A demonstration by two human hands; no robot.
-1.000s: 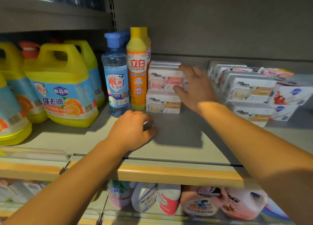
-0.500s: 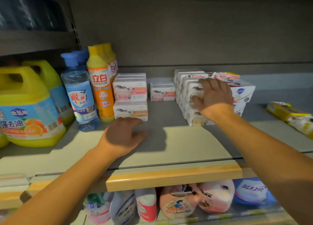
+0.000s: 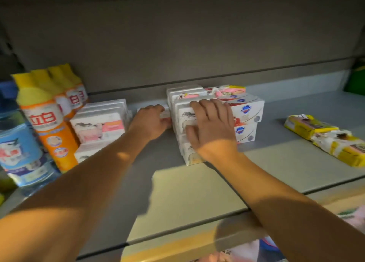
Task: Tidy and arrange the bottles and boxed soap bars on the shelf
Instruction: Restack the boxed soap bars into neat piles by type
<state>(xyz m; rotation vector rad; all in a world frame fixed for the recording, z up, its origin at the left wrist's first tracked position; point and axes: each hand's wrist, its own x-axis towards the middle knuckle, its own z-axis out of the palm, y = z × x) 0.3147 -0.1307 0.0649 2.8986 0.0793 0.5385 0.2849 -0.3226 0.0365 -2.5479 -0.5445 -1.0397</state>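
On the grey shelf (image 3: 197, 186), a tight block of white boxed soap bars (image 3: 182, 113) stands in the middle. My right hand (image 3: 211, 127) lies over its front left boxes with the fingers spread and fairly straight. Just left of the block, at the back, sits a single small soap box (image 3: 165, 114); my left hand (image 3: 150, 121) curls round it. Another stack of white and pink soap boxes (image 3: 98, 123) stands further left. Beside it is a row of orange bottles with yellow caps (image 3: 45, 119), and a clear blue bottle (image 3: 17, 149) stands at the left edge.
White boxes with a blue shield logo (image 3: 246, 109) form the right side of the block, with a pink packet (image 3: 231, 90) on top. Yellow wrapped packs (image 3: 324, 137) lie flat at the right. A green item (image 3: 355, 78) sits at the far right back. Bare shelf lies in front.
My left hand left the shelf front and reached back to the single soap box. My right hand stayed on the middle block. The view swung to the right and closer.
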